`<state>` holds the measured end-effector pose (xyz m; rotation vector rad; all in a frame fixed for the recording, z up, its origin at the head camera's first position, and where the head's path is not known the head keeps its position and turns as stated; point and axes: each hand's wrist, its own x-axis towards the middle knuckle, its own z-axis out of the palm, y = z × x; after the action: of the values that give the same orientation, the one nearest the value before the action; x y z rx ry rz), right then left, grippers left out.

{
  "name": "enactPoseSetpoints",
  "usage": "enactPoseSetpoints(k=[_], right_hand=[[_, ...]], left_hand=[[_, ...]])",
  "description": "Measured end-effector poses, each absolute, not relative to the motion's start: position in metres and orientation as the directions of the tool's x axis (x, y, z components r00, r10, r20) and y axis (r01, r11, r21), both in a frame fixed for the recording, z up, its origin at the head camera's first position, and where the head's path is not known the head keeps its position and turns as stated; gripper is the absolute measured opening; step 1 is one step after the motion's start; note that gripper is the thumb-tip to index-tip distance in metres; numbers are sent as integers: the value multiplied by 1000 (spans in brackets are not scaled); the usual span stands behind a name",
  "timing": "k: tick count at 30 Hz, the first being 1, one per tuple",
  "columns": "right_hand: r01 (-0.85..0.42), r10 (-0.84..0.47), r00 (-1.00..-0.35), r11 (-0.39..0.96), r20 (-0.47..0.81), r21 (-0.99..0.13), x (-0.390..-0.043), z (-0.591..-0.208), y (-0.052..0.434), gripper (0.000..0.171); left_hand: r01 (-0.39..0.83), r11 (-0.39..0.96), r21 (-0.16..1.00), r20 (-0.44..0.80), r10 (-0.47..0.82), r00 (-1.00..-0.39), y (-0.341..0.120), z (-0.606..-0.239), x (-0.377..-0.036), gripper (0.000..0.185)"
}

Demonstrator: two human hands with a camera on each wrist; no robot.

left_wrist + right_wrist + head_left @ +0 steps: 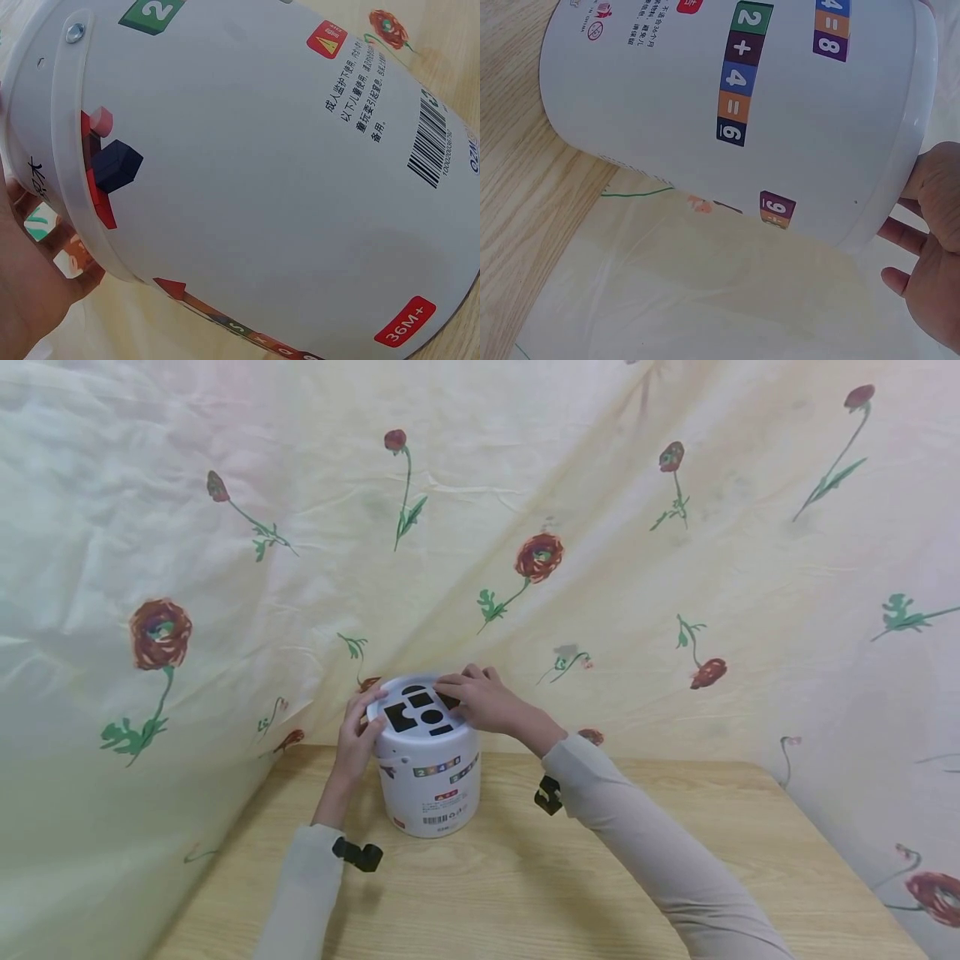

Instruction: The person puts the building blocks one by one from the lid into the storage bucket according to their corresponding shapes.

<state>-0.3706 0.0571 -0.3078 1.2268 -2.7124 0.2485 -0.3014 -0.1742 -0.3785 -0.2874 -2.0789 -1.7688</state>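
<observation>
Sleeves of pale grey ran up from the bottom of the head view, each with a small black clip at the wrist, toward the white plastic tub (429, 768) with its printed number blocks and barcode, standing upright at centre frame. Its long axis was vertical, and its lid (417, 708) with black shape-cutouts faced up at me. My left hand (358, 735) held the tub's left side just under the rim, fingers curved against the wall. My right hand (480, 697) was the nearer to the lid, lying across its far right edge with fingers bent over it. Under the tub lay the light wooden table (525, 877); a cream cloth with red flowers (675, 568) filled the upper frame behind it.
</observation>
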Motion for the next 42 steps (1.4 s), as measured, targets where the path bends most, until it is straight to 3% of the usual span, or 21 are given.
enactPoseSetpoints(k=[18, 33, 42], right_hand=[[-749, -712, -654, 658, 258, -83, -371, -311, 56, 53], [-757, -648, -572, 654, 502, -18, -372, -326, 61, 43], [-747, -609, -608, 656, 510, -108, -374, -332, 83, 46]], left_hand=[[378, 184, 908, 399, -98, -912, -177, -379, -301, 52], [372, 191, 908, 395, -100, -913, -188, -403, -328, 55], [306, 190, 933, 329, -102, -939, -189, -399, -327, 57]])
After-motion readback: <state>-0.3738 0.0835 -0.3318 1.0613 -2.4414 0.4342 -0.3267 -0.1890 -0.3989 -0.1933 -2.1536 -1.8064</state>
